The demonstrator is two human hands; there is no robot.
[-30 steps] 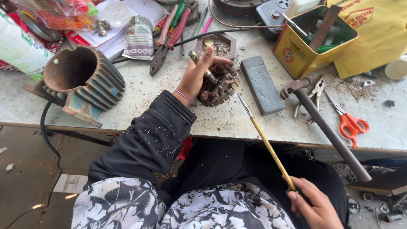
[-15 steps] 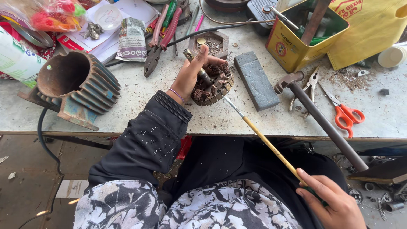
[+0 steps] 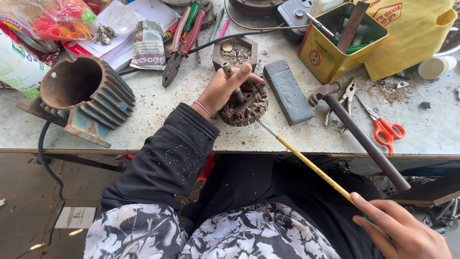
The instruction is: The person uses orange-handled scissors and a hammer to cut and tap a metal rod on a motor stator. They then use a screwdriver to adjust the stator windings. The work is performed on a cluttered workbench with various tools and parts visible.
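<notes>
My left hand grips the shaft of a rusty round motor part that lies on the speckled workbench. My right hand, low at the lower right, holds the end of a long yellow-handled screwdriver. Its thin metal tip reaches the front edge of the motor part.
A finned blue-grey cylinder housing sits at the left. A grey sharpening stone, a hammer, red-handled scissors, small pliers, a yellow tin of tools and pink-handled pliers lie around.
The screwdriver tip has moved in to the motor part's front edge. My right hand has shifted slightly right. My left hand stays on the shaft.
</notes>
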